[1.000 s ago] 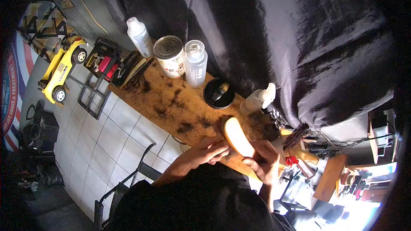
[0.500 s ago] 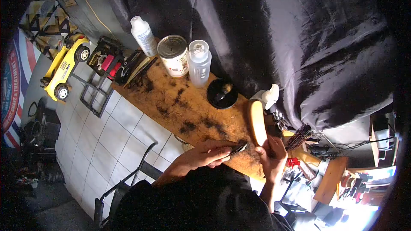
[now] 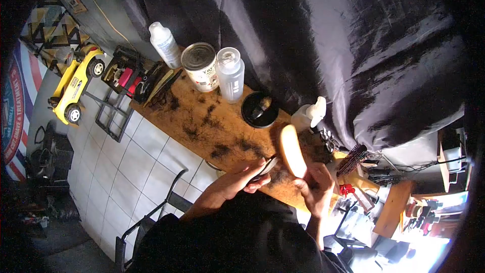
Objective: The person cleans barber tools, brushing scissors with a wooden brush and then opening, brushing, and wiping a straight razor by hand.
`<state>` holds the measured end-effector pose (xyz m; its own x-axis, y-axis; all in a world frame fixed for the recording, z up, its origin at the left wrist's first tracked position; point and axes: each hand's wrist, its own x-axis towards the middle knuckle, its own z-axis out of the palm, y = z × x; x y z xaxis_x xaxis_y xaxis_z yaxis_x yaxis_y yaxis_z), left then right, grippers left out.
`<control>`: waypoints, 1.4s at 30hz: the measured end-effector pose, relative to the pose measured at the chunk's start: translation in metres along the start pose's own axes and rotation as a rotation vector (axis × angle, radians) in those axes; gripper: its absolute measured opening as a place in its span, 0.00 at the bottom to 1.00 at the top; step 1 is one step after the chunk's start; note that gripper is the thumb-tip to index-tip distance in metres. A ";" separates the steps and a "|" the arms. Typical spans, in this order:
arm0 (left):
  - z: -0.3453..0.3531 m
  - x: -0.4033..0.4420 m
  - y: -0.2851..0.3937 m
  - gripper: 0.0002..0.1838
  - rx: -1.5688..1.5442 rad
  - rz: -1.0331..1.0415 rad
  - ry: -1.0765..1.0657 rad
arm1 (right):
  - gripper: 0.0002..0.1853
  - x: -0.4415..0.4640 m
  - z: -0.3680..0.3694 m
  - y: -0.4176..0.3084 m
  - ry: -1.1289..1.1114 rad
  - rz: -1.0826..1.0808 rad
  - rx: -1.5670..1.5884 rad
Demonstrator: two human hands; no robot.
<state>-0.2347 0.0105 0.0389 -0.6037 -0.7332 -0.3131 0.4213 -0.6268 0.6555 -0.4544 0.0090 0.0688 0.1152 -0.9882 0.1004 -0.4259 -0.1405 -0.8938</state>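
My left hand [image 3: 241, 179] is closed around a small dark object [image 3: 266, 169] with a light, shiny edge; its exact kind is unclear. In my right hand [image 3: 317, 188] is a long, smooth, slightly curved tan piece [image 3: 291, 152], like the back of a wooden brush, gripped at its near end. Its far end points up and away over the wooden table [image 3: 202, 134]. The two held things are close together but apart. A black round bowl [image 3: 259, 109] with something dark and rounded in it stands just beyond them.
Dark hair clippings [image 3: 221, 150] are scattered on the wood. A clear bottle [image 3: 231, 77], a tin [image 3: 199, 65], a white bottle [image 3: 165, 45] and a spray bottle [image 3: 309, 115] line the back edge. A round hairbrush [image 3: 352, 160] lies right. A black curtain [image 3: 283, 30] hangs behind.
The tan piece has swung left and turned to show a brighter side. My left hand has tipped the dark object upward and drawn slightly left.
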 end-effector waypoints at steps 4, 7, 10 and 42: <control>0.002 0.004 -0.004 0.25 0.055 0.059 0.016 | 0.25 0.001 -0.003 -0.008 0.048 -0.012 0.004; -0.003 0.007 -0.012 0.23 0.066 0.092 0.007 | 0.25 -0.001 -0.002 -0.009 -0.042 -0.036 0.035; -0.001 0.008 -0.019 0.20 0.081 0.185 0.134 | 0.26 0.001 0.001 -0.012 -0.201 -0.167 0.038; -0.008 0.006 -0.013 0.22 -0.410 0.092 0.108 | 0.24 0.001 0.001 0.004 0.042 -0.069 -0.181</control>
<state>-0.2382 0.0116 0.0227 -0.4861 -0.8007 -0.3502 0.7171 -0.5945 0.3638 -0.4555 0.0075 0.0646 0.1141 -0.9770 0.1804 -0.5733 -0.2131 -0.7911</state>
